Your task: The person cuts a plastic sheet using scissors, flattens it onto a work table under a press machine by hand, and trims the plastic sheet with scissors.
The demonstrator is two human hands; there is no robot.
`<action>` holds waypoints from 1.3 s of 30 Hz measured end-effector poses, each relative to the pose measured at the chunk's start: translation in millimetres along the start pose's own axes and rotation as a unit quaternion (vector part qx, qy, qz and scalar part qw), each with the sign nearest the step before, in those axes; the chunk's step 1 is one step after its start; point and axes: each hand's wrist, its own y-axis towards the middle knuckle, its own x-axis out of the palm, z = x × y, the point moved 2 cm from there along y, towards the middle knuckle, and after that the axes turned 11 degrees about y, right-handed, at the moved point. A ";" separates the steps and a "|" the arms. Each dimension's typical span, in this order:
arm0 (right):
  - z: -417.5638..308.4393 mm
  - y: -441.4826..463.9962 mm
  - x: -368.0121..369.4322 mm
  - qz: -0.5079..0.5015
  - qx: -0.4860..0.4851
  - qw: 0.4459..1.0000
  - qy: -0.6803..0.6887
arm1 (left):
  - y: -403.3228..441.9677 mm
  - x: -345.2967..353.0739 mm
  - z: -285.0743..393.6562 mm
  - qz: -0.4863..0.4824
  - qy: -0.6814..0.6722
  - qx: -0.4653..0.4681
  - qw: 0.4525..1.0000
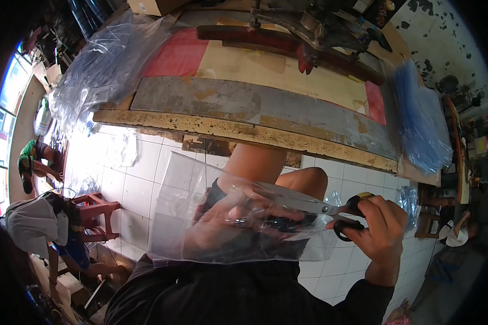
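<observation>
One clear plastic sheet [173, 225], hold of left fingers [282, 212] unclear; right fingers [378, 211] around metal scissors [326, 209]

No text, label, brand or number is legible in your view. Note the following surfaces:

1. Ahead of your left hand [238, 208], past the workbench's far edge: the cardboard box [153, 6] bears small dark marks on its side. You cannot resolve them into characters.

2. Ahead of your right hand [382, 225], past the bench's far side: the dark panel [384, 12] bears reddish marks. You cannot determine whether they are letters.

3. Beyond your right hand, farther to the right: the small yellowish panel [481, 147] is too small for you to read.
</observation>
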 end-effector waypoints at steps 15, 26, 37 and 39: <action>-11.0 7.7 8.1 -0.007 0.038 0.998 0.041 | -3.7 24.3 7.7 0.118 0.010 0.013 0.993; -9.3 6.5 13.4 0.010 0.048 0.998 0.043 | 0.5 33.2 21.9 0.163 0.088 0.035 0.982; -6.2 2.9 9.8 0.002 0.027 0.999 0.033 | 2.5 32.2 21.4 0.173 0.050 0.058 0.982; -6.9 1.9 10.9 0.003 0.025 0.999 0.031 | 3.0 32.2 21.0 0.197 0.067 0.039 0.977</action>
